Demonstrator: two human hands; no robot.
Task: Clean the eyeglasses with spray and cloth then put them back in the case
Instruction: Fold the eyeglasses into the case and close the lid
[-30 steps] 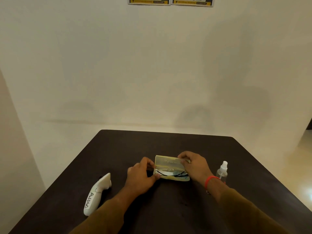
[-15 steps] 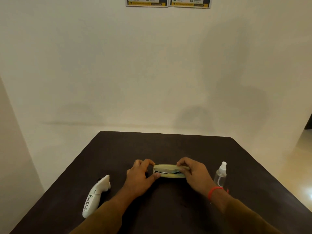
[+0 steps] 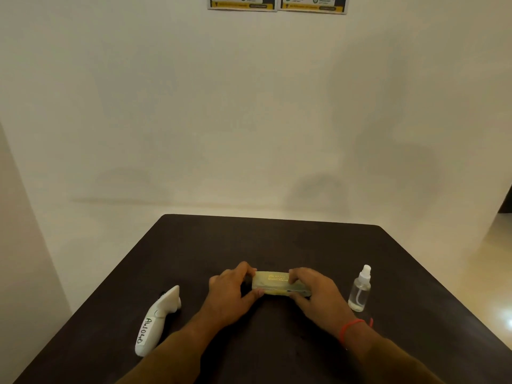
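A translucent yellowish eyeglass case [image 3: 274, 282] lies closed on the dark table [image 3: 277, 245], with gold lettering on its lid. My left hand [image 3: 231, 291] grips the case's left end, thumb at the front edge. My right hand [image 3: 314, 293] holds the right end, fingers over the lid. The eyeglasses are hidden inside the case and no cloth shows. A small clear spray bottle [image 3: 360, 289] with a white nozzle stands upright to the right of my right hand, apart from it.
A white handheld controller [image 3: 158, 320] with handwritten lettering lies at the left of the table. A pale wall rises behind the table's far edge, with two posters [image 3: 277, 2] at the top. The floor shows at the right.
The case's lid, standing open a second ago with dark-framed glasses visible inside, has come down and is shut. Both hands stayed on the case's ends.
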